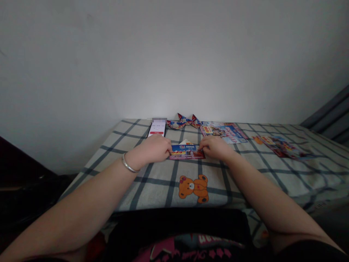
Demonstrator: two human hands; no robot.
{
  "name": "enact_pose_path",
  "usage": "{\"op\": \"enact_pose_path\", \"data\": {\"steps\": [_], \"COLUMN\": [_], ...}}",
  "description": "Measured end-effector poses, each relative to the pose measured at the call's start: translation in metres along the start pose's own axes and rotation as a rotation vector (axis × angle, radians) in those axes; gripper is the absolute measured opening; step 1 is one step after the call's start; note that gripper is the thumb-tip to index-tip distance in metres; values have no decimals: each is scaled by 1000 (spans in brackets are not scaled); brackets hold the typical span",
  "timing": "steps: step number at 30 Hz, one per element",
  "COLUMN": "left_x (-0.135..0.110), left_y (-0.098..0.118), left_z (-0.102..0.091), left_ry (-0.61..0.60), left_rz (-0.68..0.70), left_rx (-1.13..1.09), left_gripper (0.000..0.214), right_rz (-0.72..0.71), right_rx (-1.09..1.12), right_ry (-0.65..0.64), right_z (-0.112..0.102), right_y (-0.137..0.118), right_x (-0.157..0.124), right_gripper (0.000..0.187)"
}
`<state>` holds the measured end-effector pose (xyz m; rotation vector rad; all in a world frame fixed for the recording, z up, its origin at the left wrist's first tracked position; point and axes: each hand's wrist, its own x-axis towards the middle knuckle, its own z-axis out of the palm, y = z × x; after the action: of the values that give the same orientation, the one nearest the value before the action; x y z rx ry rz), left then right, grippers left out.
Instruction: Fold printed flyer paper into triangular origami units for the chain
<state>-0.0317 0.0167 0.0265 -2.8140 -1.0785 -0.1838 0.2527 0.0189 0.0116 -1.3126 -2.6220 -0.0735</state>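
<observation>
A folded colourful paper leaflet [187,151] lies on a checked sheet with a bear print [194,187]. My left hand [154,148], with a silver bangle on the wrist, has its fingers curled down on the leaflet's left end. My right hand [215,147] pinches the right end with closed fingers. Both hands press the paper flat against the sheet.
A phone [157,129] with a lit screen lies beyond my left hand. Folded paper pieces [183,122] rest by the wall. Two more printed leaflets [224,132] [282,146] lie to the right on the sheet. A white wall stands behind.
</observation>
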Motion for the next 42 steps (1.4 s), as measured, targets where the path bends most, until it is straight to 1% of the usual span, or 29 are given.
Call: {"op": "enact_pose_path", "data": {"steps": [4,7,9,11,13,15,17,20,24,28,31,36,39,42], "left_x": [-1,-1,0,3,5,8,9,11,12,15,17,18,18,18], "left_y": [-1,2,5,10,14,17,20,21,18,13,11,11,12,11], "left_z": [-2,-1,1,5,11,19,27,36,42,47,49,51,51,49], "left_ry": [-32,-53,-33,13,49,96,165,197,176,155,145,178,199,195], "left_rz": [-27,-76,-101,-75,-39,-48,-78,-113,-126,-110,-83,-48,-62,-89], "left_rx": [12,59,110,133,114,93,65,12,-22,-89,-165,-249,-291,-355], "left_gripper": [22,23,25,26,24,20,24,34,44,48,47,46,49,56], "right_rz": [23,44,51,50,51,57,52,18,-53,-108,-121,-135,-161,-186], "right_rx": [1,-11,-23,-37,-50,-58,-63,-52,10,72,88,111,145,180], "right_ry": [-18,-28,-21,-5,18,41,55,57,72,75,74,85,81,73], "right_z": [0,0,0,0,1,3,6,11,16,17,16,17,20,21], "right_y": [4,2,-2,-5,-6,-7,-6,-3,-1,-1,-2,-2,0,1], "right_x": [0,0,0,1,1,1,2,4,6,5,5,5,5,6], "right_gripper": [30,29,26,21,19,23,30,33,32,33,33,32,32,32]}}
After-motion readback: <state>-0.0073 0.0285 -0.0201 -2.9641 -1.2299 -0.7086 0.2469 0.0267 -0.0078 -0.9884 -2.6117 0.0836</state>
